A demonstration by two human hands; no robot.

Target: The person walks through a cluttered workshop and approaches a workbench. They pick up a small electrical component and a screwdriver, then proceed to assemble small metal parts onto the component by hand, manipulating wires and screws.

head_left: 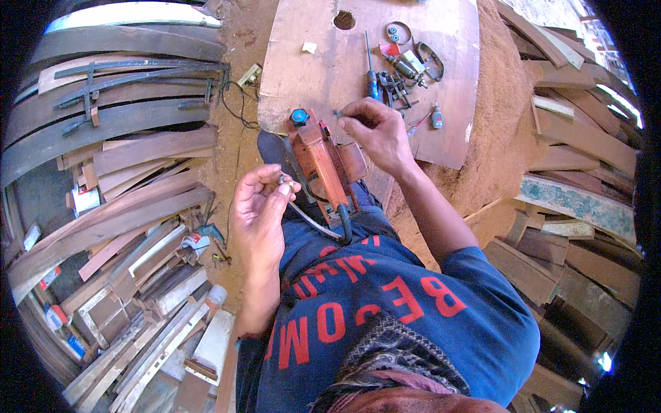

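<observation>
Along the left, long brown and dark grey wooden planks [151, 118] in deep stacks. Along the right, more piled brown boards [585, 144]. Ahead, a broad, flat, pale-brown wooden sheet [303, 76], flanked on its right by a heap of loose tan sawdust [506, 89]. At the lap, by the sheet's near edge, an orange-brown, boxy power tool [319, 168] with a round blue knob at its far end. Just right of it, the right hand [382, 134], with fingers curled and thumb and index tip close together. Left of it, the left hand [258, 210], thumb against fingertips. Between tool and left hand, a curving pale grey cable [313, 224]. On the sheet, a long-bladed, blue-handled screwdriver [372, 82], a small grey bottle [437, 117] and a cream square scrap [309, 47]. Pinched in the left fingertips, a small metallic piece [282, 180]. By the right fingertips, a tiny dark bit [336, 113]; impossible to tell whether gripped.
</observation>
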